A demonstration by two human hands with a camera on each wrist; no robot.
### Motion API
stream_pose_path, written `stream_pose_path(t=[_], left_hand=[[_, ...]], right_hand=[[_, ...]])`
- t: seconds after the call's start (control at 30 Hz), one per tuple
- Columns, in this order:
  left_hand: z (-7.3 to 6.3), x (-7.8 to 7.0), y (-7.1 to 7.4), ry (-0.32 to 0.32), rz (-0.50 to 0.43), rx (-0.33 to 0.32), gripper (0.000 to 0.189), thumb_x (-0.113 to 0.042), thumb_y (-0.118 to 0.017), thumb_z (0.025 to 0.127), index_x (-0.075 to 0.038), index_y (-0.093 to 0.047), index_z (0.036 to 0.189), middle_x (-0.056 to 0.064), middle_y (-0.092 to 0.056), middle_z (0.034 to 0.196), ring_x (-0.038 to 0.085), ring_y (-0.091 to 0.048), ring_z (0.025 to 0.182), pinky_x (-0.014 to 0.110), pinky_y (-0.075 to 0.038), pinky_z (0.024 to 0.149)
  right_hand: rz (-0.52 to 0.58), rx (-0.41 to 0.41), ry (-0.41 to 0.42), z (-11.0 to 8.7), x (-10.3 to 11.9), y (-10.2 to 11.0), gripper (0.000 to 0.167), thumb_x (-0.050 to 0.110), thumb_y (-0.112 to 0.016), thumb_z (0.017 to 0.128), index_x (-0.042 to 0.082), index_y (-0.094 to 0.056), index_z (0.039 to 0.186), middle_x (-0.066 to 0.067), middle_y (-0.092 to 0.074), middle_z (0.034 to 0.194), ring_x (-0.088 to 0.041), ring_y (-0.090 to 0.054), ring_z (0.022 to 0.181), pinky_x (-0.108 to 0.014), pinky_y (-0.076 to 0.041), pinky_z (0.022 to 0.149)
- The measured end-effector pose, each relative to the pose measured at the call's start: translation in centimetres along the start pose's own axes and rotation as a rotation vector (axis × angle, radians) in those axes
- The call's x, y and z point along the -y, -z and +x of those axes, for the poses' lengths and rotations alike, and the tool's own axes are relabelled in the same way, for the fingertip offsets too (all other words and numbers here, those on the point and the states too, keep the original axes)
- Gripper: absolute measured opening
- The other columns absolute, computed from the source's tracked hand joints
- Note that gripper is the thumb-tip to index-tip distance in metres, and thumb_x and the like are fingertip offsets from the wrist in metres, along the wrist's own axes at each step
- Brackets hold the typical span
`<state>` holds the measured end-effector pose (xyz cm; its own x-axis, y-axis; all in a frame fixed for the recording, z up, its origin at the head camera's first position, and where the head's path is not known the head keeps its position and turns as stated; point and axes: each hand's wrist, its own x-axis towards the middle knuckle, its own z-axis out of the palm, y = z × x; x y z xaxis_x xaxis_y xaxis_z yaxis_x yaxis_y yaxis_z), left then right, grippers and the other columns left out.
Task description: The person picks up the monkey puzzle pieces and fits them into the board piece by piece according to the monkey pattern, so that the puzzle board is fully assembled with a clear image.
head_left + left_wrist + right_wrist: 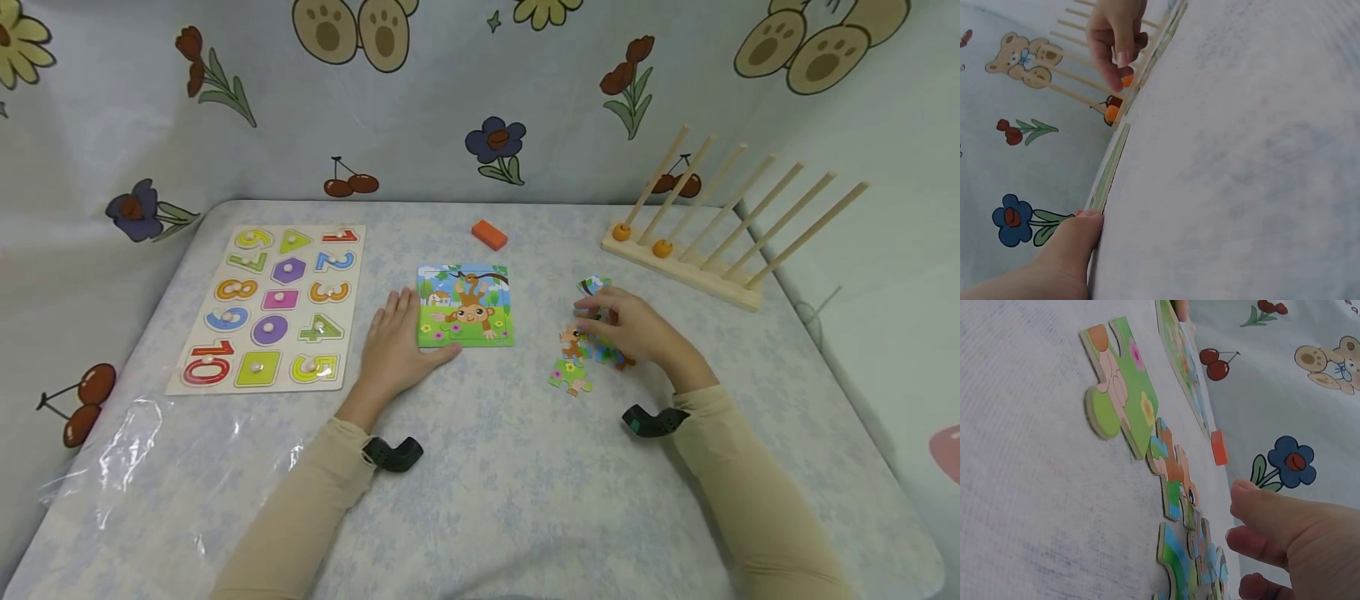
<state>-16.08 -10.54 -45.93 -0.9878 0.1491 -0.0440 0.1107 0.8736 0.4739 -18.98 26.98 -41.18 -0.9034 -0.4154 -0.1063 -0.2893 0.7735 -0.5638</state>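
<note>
A square monkey picture puzzle board point(466, 306) lies in the middle of the table. My left hand point(397, 346) rests at its left side, fingers straight, the thumb along its front edge. Loose jigsaw pieces lie to the right, among them a green piece with flowers point(1129, 387) and a piece with part of a monkey point(573, 342). Over these pieces hovers my right hand point(633, 325), its fingers loosely bent. In the right wrist view, the thumb and fingertips point(1244, 490) stand apart from the pieces, and no held piece shows.
Left of the board lies a number-and-shape peg puzzle point(251, 350). An orange block point(489, 235) sits behind the board. At the back right stands a wooden rack point(682, 267) with upright rods and two orange beads. Clear plastic point(127, 442) lies at the left edge.
</note>
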Motion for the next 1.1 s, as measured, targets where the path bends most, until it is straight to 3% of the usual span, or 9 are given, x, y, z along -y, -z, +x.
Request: stream_pose_path(t=[0.17, 0.5, 0.8, 0.93, 1.1], left_hand=[[0.0, -0.1, 0.0, 0.001, 0.001, 0.005, 0.119, -0.077, -0.059, 0.079, -0.005, -0.010, 0.160, 0.013, -0.007, 0.168, 0.029, 0.000, 0.156, 0.050, -0.006, 0.127], [-0.1, -0.2, 0.1, -0.014, 0.007, -0.010, 0.119, -0.077, -0.059, 0.079, -0.003, -0.011, 0.159, 0.015, -0.009, 0.167, 0.030, -0.002, 0.156, 0.050, -0.008, 0.126], [0.0, 0.0, 0.1, -0.014, 0.012, -0.007, 0.119, -0.077, -0.059, 0.080, -0.002, -0.011, 0.159, 0.015, -0.009, 0.167, 0.030, -0.001, 0.156, 0.051, -0.008, 0.126], [-0.1, -0.1, 0.2, -0.009, 0.007, -0.007, 0.119, -0.076, -0.059, 0.080, -0.003, -0.011, 0.159, 0.015, -0.009, 0.167, 0.030, -0.001, 0.156, 0.050, -0.008, 0.126], [-0.1, -0.2, 0.2, -0.011, 0.002, -0.005, 0.119, -0.076, -0.060, 0.080, -0.002, -0.011, 0.159, 0.015, -0.009, 0.167, 0.031, -0.001, 0.156, 0.051, -0.008, 0.126]], right_hand=[[-0.013, 0.025, 0.030, -0.3, -0.1, -0.1, 0.039, 0.033, -0.062, 0.098, 0.013, -0.063, 0.132, -0.004, -0.060, 0.114, -0.018, -0.048, 0.075, -0.028, -0.045, 0.061], [-0.008, -0.036, 0.005, -1.4, -1.1, 0.4, 0.039, 0.031, -0.060, 0.100, 0.015, -0.061, 0.135, -0.003, -0.060, 0.114, -0.019, -0.047, 0.076, -0.028, -0.044, 0.058], [-0.018, -0.043, 0.000, -3.5, -2.2, 1.4, 0.028, 0.025, -0.065, 0.097, 0.012, -0.068, 0.122, -0.002, -0.060, 0.108, -0.017, -0.046, 0.077, -0.026, -0.042, 0.062], [-0.034, -0.007, -0.045, -4.4, -2.3, 1.8, 0.026, 0.031, -0.070, 0.093, 0.015, -0.070, 0.114, -0.001, -0.061, 0.107, -0.017, -0.047, 0.079, -0.026, -0.043, 0.066], [-0.054, 0.048, -0.139, -5.3, -2.6, 1.8, 0.037, 0.044, -0.077, 0.084, 0.019, -0.069, 0.110, -0.001, -0.059, 0.108, -0.019, -0.049, 0.087, -0.032, -0.042, 0.076]])
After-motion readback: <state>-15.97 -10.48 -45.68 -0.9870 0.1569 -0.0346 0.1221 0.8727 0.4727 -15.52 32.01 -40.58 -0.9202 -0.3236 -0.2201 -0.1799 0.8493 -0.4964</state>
